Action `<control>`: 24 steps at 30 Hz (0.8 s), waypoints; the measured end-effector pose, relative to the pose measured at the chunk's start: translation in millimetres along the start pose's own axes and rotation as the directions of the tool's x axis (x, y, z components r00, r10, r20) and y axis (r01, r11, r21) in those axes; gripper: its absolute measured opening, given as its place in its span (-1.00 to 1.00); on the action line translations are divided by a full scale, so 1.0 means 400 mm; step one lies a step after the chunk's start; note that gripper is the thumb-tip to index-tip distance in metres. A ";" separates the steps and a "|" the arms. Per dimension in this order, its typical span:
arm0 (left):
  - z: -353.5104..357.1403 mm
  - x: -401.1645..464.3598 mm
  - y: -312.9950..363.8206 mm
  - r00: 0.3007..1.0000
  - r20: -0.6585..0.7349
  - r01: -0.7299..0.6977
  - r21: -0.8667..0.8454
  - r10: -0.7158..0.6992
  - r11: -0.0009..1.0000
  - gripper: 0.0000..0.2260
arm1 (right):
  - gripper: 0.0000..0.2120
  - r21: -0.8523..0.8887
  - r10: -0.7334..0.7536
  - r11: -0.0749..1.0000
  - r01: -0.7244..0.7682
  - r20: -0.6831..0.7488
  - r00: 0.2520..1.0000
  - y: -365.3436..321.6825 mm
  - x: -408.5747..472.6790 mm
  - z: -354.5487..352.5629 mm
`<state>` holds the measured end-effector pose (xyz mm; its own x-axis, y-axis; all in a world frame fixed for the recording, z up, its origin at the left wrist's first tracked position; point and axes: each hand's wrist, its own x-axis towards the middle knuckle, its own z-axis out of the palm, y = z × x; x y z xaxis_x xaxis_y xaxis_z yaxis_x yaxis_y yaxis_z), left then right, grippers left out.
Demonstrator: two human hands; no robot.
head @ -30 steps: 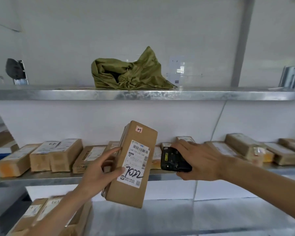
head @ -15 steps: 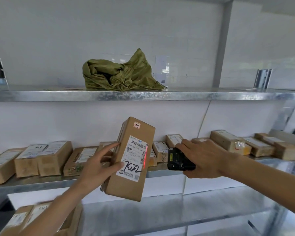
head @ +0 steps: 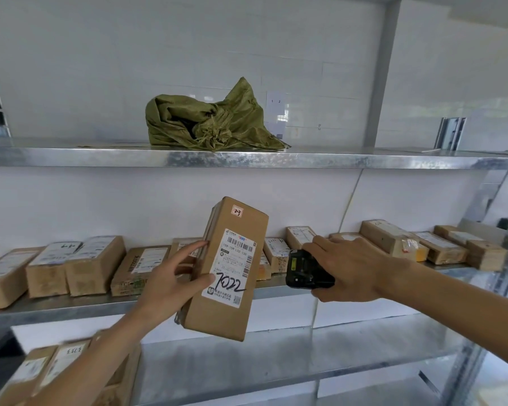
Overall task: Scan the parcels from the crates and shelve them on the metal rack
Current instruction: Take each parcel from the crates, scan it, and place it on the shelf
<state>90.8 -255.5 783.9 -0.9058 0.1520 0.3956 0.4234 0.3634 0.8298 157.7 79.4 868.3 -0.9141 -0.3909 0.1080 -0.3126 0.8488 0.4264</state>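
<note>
My left hand [head: 170, 284] grips a parcel [head: 228, 269] by its left edge, thumb on the label (it reads 7022), and holds it upright, a little tilted, in front of the rack [head: 247, 158]. My right hand [head: 348, 269], just to the right of the parcel, is curled around a black scanner [head: 305, 269] that points at the label. Behind both hands other boxes [head: 94, 263] lie in a row on the middle shelf. Above my hands, a green sack [head: 211, 123] sits on the upper shelf.

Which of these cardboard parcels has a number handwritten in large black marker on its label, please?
The parcel the left hand holds upright before the rack, facing the scanner: its label reads 7022 in big black strokes. Shelved parcels show only small markings.
</note>
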 end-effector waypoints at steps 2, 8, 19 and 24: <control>0.000 0.002 -0.002 1.000 -0.002 0.002 -0.007 -0.002 1.000 -0.44 | -0.35 0.006 0.007 1.000 -0.007 0.004 1.000 0.000 0.001 0.004; -0.005 -0.018 -0.017 1.000 0.019 0.017 -0.062 -0.016 0.998 -0.46 | -0.12 -0.004 -0.002 1.000 0.002 0.066 0.998 -0.020 0.012 0.031; -0.009 -0.175 -0.199 0.923 -0.021 0.333 -0.450 -0.383 0.828 -0.62 | -0.13 0.571 -0.136 0.814 0.106 0.009 0.991 -0.281 0.102 0.180; -0.014 -0.264 -0.317 0.879 -0.053 0.399 -0.459 -0.473 0.793 -0.68 | -0.04 0.690 -0.182 0.714 0.121 0.016 0.983 -0.421 0.136 0.251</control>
<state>132.7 -322.9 639.0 -0.9959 -0.0875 -0.0239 -0.0175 -0.0733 0.9972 134.7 -49.1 712.0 -0.8461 -0.5328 0.0143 -0.5116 0.8042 -0.3026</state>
